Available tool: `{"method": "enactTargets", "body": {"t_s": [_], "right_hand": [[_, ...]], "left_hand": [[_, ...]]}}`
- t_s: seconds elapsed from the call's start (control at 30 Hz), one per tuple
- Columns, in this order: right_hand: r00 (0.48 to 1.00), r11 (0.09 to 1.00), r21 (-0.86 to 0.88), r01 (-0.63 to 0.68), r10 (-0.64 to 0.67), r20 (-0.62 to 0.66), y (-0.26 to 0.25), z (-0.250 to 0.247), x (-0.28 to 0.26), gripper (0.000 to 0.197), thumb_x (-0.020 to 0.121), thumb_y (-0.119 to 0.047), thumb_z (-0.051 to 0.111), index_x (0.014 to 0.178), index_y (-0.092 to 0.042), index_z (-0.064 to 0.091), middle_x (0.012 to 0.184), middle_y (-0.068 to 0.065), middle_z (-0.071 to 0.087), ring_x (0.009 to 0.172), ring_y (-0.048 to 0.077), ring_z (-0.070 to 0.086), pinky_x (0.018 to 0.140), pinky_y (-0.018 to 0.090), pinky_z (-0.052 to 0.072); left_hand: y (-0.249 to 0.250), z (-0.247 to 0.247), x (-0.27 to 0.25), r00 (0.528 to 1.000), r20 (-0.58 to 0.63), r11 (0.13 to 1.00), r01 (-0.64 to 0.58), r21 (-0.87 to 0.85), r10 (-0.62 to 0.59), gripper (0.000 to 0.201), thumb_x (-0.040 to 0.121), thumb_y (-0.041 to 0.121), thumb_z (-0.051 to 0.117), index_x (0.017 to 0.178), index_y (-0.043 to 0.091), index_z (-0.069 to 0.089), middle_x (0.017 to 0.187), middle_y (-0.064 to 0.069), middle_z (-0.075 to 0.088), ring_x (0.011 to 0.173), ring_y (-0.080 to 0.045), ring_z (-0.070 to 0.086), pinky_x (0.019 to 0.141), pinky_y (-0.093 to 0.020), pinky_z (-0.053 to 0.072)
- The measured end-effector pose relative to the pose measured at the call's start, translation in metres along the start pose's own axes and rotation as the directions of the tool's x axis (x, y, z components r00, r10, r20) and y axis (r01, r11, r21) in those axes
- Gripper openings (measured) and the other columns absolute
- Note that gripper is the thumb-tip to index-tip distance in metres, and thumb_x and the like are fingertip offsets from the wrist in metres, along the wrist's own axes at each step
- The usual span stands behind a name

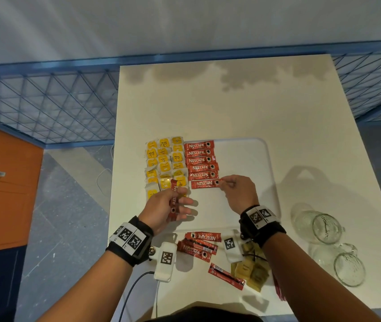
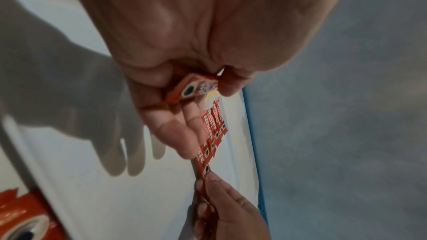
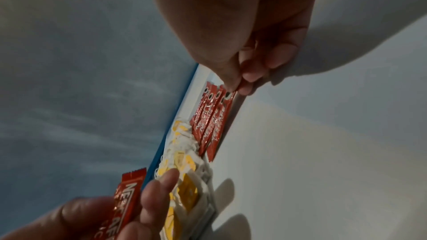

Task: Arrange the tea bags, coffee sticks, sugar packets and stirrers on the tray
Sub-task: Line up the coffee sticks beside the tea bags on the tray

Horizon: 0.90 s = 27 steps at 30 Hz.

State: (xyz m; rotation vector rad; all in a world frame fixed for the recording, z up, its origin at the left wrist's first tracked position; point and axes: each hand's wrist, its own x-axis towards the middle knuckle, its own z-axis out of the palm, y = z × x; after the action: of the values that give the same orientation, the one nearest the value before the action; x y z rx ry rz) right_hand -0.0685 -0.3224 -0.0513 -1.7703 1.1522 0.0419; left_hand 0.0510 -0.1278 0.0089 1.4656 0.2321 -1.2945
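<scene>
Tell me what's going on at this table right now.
A person is laying out drink supplies on a white tray. Yellow tea bags fill its left side, with a column of red coffee sticks beside them. The right hand pinches the end of the sixth stick, setting it down; the left hand holds another stick. More sticks and sugar packets wait on the table.

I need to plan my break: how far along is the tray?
Done: tea bags and five coffee sticks laid on the tray. In hand: right hand placing a sixth stick; left hand holds another. Left: loose sticks and sugar packets.
</scene>
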Motion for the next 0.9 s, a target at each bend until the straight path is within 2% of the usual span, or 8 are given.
{"method": "enactTargets", "body": {"t_s": [0.1, 0.17, 0.23, 0.33, 0.5, 0.6, 0.73, 0.9], "right_hand": [[0.999, 0.997, -0.07, 0.041, -0.044, -0.031, -0.007, 0.006, 0.0, 0.014, 0.096, -0.031, 0.07, 0.103, -0.021, 0.078, 0.096, -0.006, 0.077, 0.089, 0.011, 0.07, 0.089, 0.032, 0.057], [0.997, 0.995, -0.094, 0.043, -0.048, -0.054, -0.009, 0.01, -0.001, 0.017, 0.095, -0.033, 0.07, 0.107, -0.022, 0.075, 0.097, -0.008, 0.075, 0.088, 0.011, 0.068, 0.084, 0.029, 0.055], [0.997, 0.991, -0.13, 0.027, -0.036, -0.07, -0.011, 0.011, -0.002, 0.019, 0.096, -0.035, 0.069, 0.11, -0.023, 0.069, 0.095, -0.008, 0.07, 0.085, 0.011, 0.065, 0.076, 0.025, 0.049], [0.996, 0.985, -0.17, 0.027, -0.04, -0.074, -0.012, 0.009, -0.004, 0.016, 0.096, -0.039, 0.068, 0.105, -0.026, 0.062, 0.097, -0.006, 0.069, 0.086, 0.014, 0.066, 0.073, 0.027, 0.049], [0.998, 0.988, -0.14, 0.059, -0.061, -0.013, -0.017, 0.005, -0.014, 0.022, 0.095, -0.047, 0.065, 0.097, -0.025, 0.065, 0.086, -0.014, 0.067, 0.083, 0.01, 0.066, 0.078, 0.03, 0.054], [0.978, 0.989, 0.09, 0.12, -0.133, 0.159, -0.026, 0.004, -0.028, 0.019, 0.098, -0.039, 0.065, 0.093, -0.023, 0.074, 0.081, -0.008, 0.072, 0.076, 0.011, 0.066, 0.076, 0.033, 0.056], [0.923, 0.957, 0.258, 0.129, -0.211, 0.321, -0.034, 0.006, -0.045, 0.01, 0.098, -0.03, 0.069, 0.098, -0.025, 0.078, 0.079, -0.006, 0.074, 0.063, 0.002, 0.06, 0.063, 0.022, 0.052], [0.919, 0.951, 0.271, 0.148, -0.234, 0.318, -0.03, 0.006, -0.048, 0.009, 0.097, -0.021, 0.071, 0.099, -0.015, 0.077, 0.078, -0.011, 0.07, 0.066, -0.003, 0.06, 0.063, 0.014, 0.046]], "left_hand": [[-0.002, -0.001, -0.003, 0.996, 0.082, 0.999, 0.03, 0.016, -0.031, 0.039, 0.109, 0.014, 0.027, 0.135, -0.006, 0.049, 0.119, -0.035, 0.066, 0.111, -0.058, 0.061, 0.102, -0.07, 0.044], [-0.004, -0.003, -0.003, 0.99, 0.14, 1.0, 0.014, 0.017, -0.016, 0.037, 0.112, 0.014, 0.024, 0.136, -0.004, 0.044, 0.122, -0.032, 0.066, 0.11, -0.056, 0.063, 0.1, -0.068, 0.048], [-0.004, -0.003, -0.006, 0.986, 0.167, 1.0, -0.013, 0.02, 0.01, 0.03, 0.112, 0.012, 0.024, 0.13, -0.001, 0.044, 0.117, -0.027, 0.07, 0.098, -0.048, 0.071, 0.083, -0.055, 0.06], [-0.002, 0.0, -0.013, 0.988, 0.153, 0.997, -0.032, 0.068, 0.021, 0.02, 0.111, 0.012, 0.03, 0.116, 0.004, 0.048, 0.1, -0.016, 0.077, 0.073, -0.029, 0.076, 0.057, -0.032, 0.06], [-0.008, -0.006, -0.004, 0.992, 0.117, 0.977, -0.064, 0.205, 0.04, 0.024, 0.107, 0.019, 0.048, 0.112, 0.0, 0.062, 0.091, -0.006, 0.076, 0.06, -0.016, 0.068, 0.056, -0.027, 0.058], [-0.01, -0.007, -0.001, 0.99, 0.117, 0.959, -0.105, 0.264, 0.076, 0.027, 0.103, 0.021, 0.057, 0.101, -0.004, 0.066, 0.082, -0.014, 0.066, 0.054, -0.015, 0.06, 0.05, -0.023, 0.052], [-0.008, -0.006, 0.0, 0.983, 0.124, 0.884, -0.178, 0.432, 0.137, 0.032, 0.098, 0.028, 0.065, 0.085, -0.002, 0.07, 0.06, -0.01, 0.059, 0.047, -0.014, 0.051, 0.046, -0.021, 0.041], [-0.006, 0.0, -0.001, 0.981, 0.151, 0.879, -0.179, 0.443, 0.124, 0.03, 0.1, 0.025, 0.063, 0.097, -0.004, 0.072, 0.065, -0.005, 0.07, 0.05, -0.01, 0.059, 0.048, -0.021, 0.045]]}}
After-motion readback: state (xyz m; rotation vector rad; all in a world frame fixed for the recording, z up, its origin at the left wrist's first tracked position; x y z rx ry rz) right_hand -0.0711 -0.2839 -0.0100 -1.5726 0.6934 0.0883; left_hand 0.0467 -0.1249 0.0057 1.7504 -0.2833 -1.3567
